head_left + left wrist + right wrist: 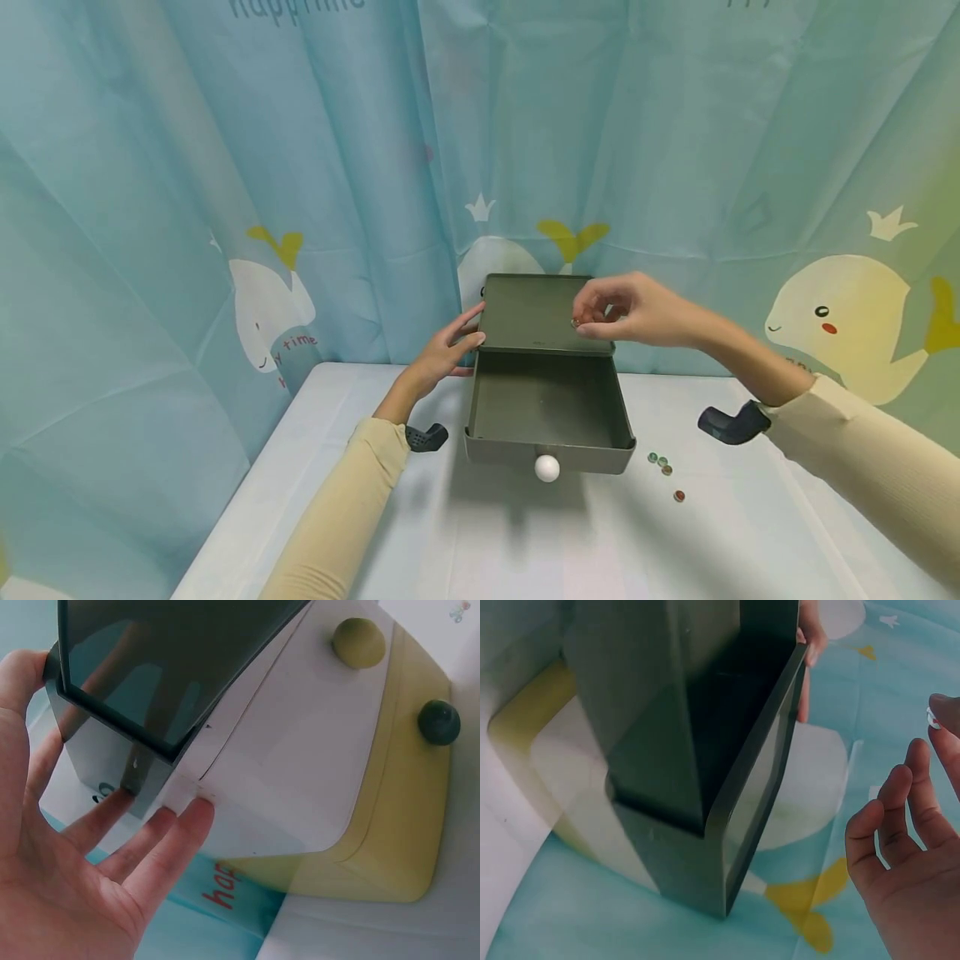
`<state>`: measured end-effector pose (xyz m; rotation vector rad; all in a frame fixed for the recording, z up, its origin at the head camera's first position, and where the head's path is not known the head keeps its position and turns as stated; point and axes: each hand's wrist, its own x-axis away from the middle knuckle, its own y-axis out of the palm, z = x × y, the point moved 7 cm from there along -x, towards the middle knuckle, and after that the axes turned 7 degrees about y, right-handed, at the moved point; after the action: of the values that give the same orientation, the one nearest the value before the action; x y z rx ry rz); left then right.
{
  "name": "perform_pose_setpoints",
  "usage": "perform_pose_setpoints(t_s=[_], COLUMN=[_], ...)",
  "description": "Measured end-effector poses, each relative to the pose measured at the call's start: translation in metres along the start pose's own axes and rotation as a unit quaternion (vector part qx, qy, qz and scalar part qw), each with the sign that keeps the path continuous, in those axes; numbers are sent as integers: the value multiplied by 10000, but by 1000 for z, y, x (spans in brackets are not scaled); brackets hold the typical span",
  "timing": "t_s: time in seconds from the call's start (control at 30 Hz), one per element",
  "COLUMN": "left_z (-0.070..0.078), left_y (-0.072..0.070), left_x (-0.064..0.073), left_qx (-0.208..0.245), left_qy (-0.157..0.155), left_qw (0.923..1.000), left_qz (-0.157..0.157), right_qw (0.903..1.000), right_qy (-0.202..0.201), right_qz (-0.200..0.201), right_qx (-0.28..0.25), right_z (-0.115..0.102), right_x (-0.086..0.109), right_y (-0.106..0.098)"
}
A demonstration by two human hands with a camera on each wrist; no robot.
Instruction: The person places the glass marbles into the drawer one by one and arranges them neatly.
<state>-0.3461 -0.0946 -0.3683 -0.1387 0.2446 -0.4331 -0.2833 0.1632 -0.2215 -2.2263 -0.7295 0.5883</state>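
Note:
A small drawer cabinet stands on the table, its dark green top drawer (pixel 551 400) pulled out by a white knob (pixel 547 468). The drawer's inside is in view. My left hand (pixel 442 354) rests on the cabinet's left side with fingers spread and mostly straight; in the left wrist view its fingertips touch the side wall. Above the shallow green tray top (pixel 525 308), my right hand (pixel 637 312) pinches a small marble (pixel 933 718) between thumb and forefinger. That marble shows white and red in the right wrist view, and the other fingers curl loosely.
Several small marbles, green (pixel 652 457), brown (pixel 667 471) and red (pixel 679 496), lie on the white table (pixel 517 550) right of the drawer. Lower on the cabinet are a yellow knob (pixel 358 643) and a dark green knob (pixel 439 722). A blue curtain (pixel 360 208) hangs close behind.

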Motion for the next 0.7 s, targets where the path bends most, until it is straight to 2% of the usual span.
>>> perform_pose_setpoints(t_s=[0.23, 0.53, 0.7], left_z=[1, -2, -2], left_y=[0, 0, 0], left_x=[0, -2, -2], left_qx=[35, -18, -9], left_qy=[4, -23, -62], left_qw=[10000, 10000, 10000], left_qz=[18, 44, 40], right_qw=[9996, 9967, 9948], right_qy=[-77, -517, -622], right_qz=[-255, -583, -747], right_qx=[-126, -233, -318], right_z=[-9, -22, -26], right_x=[-21, -44, -54], right_y=[17, 42, 56])
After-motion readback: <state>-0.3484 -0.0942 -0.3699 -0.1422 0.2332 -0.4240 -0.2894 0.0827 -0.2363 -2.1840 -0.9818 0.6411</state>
